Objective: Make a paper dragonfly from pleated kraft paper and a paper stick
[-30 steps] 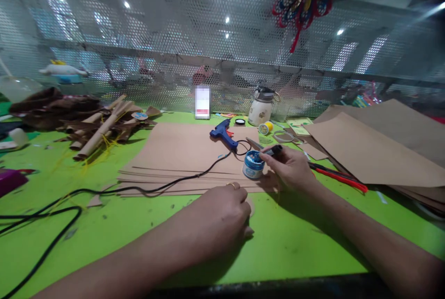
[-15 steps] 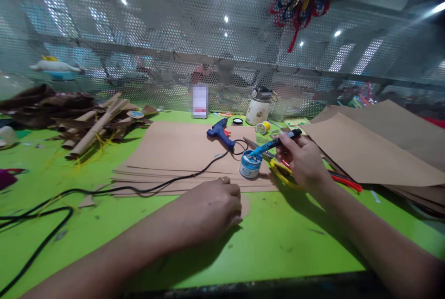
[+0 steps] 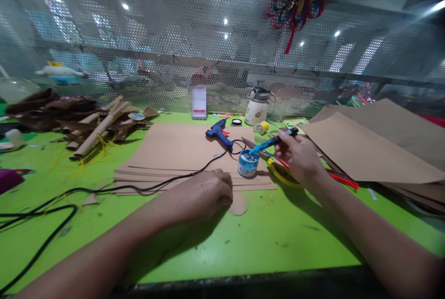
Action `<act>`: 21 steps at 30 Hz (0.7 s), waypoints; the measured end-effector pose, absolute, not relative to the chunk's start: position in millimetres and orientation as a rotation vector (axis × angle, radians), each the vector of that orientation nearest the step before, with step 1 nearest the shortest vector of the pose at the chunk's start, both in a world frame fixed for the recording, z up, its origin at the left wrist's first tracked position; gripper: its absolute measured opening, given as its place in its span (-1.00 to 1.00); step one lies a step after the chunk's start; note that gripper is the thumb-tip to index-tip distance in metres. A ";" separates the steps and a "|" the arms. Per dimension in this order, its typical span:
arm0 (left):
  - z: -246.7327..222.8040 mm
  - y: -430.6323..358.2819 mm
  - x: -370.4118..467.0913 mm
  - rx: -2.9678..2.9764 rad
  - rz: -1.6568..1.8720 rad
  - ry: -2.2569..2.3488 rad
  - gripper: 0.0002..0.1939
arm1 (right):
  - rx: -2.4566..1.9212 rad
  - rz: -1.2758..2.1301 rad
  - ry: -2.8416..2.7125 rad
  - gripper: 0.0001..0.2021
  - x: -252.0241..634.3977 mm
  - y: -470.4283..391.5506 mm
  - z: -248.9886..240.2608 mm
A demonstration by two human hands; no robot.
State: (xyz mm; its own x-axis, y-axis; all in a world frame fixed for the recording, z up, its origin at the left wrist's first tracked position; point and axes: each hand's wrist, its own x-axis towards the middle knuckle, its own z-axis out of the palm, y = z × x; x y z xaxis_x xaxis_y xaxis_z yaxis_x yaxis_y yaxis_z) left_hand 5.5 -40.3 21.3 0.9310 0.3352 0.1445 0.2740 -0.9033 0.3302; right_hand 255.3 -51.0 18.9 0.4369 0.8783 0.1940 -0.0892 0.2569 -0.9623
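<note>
My right hand (image 3: 298, 154) grips a black-handled tool (image 3: 267, 143) smeared with blue paint, its tip inside the mouth of a small jar (image 3: 248, 164) with blue paint around the rim. My left hand (image 3: 212, 192) rests near the front edge of the brown paper stack (image 3: 174, 143), fingers curled together; their undersides are hidden. Just right of those fingertips a round brown paper piece (image 3: 238, 204) lies on the green table. Beside the jar are scissors with yellow handles (image 3: 283, 174), partly behind my right hand.
A blue glue gun (image 3: 219, 135) lies on the paper, its black cord running left. Paper rolls (image 3: 100, 127) are at the left, large brown sheets (image 3: 368, 150) at the right. Behind stand a bottle (image 3: 256, 108), a yellow spool (image 3: 262, 127) and a phone (image 3: 199, 103).
My left hand has shifted slightly left, so more of the round paper piece shows. My right hand still holds the tool in the jar.
</note>
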 end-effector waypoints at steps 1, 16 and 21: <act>20.9 -39.2 5.1 2.765 0.270 0.452 -0.74 | -1.118 0.801 -0.884 -0.72 255.6 -50.5 18.5; 17.9 -30.0 4.4 2.675 0.216 0.482 -0.81 | -0.996 0.817 -0.922 -0.88 255.7 -61.6 33.8; 21.9 -34.2 6.5 2.662 0.197 0.552 -0.83 | -0.961 0.901 -0.987 -0.88 242.3 -78.7 42.2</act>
State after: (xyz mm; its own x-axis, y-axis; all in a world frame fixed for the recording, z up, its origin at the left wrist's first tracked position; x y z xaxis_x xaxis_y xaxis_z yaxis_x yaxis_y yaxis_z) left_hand 6.5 -34.2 21.9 0.9115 0.4079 0.0531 0.3496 -0.8363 0.4223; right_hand 242.3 -78.7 42.2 0.2914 0.9222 0.2542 -0.1691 0.3112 -0.9352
